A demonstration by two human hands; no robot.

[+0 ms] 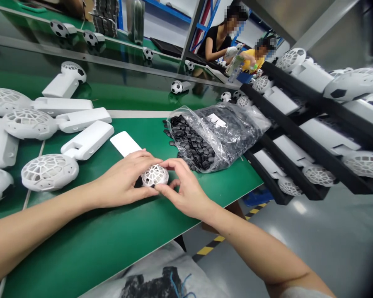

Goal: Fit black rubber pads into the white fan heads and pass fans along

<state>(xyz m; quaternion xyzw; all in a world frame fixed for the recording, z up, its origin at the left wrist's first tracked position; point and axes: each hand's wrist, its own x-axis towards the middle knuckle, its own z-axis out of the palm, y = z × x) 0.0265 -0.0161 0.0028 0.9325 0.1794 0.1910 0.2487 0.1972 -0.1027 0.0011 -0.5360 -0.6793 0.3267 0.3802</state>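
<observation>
Both hands meet around a small white ball-shaped shell (155,175) with an openwork lattice top, low over the green table (136,236). My left hand (124,178) grips its left side, thumb below and fingers above. On the other side, my right hand (186,188) pinches it between thumb and index finger. A flat white handle part (125,144) lies just beyond my left hand. Beyond my right hand, an open clear plastic bag (217,132) holds many small black pieces (192,140), some spilled at its mouth.
White lattice-headed units (49,171) crowd the left side. A black rack (298,124) carrying similar units stands at the right. Behind, a dark conveyor strip (118,78) bears football-patterned pieces (177,87). Two people (216,43) sit at the far side. The table's front edge runs diagonally.
</observation>
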